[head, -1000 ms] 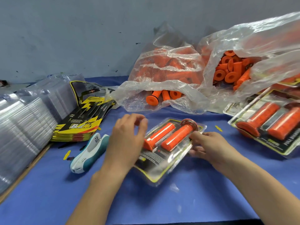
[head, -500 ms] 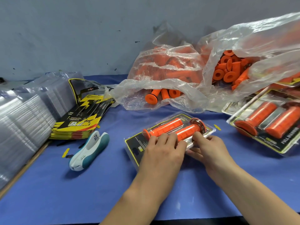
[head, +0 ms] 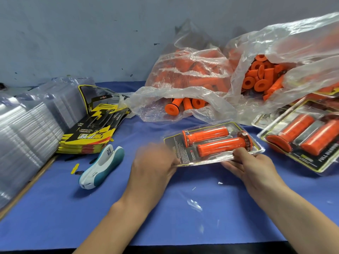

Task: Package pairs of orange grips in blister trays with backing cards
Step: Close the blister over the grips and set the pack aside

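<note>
I see the blister pack (head: pixel 213 143) lying long-axis left to right, just ahead of both hands. My right hand (head: pixel 251 165) pinches its near edge; my left hand (head: pixel 154 165), blurred, is at its left corner, grip unclear. The stapler (head: pixel 101 166) sits left of the pack, open cloth nearer me.

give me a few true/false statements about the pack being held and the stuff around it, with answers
1. The blister pack in the hands holds two orange grips. True.
2. The right hand grips the pack at its near edge. True.
3. The stapler lies right of the pack. False: it lies to the left, beside the stack of backing cards.
4. Loose orange grips sit in clear plastic bags behind the pack. True.
5. The left hand holds the stapler. False: it is at the pack's left end, blurred.
6. The table cover is red. False: it is blue.
</note>
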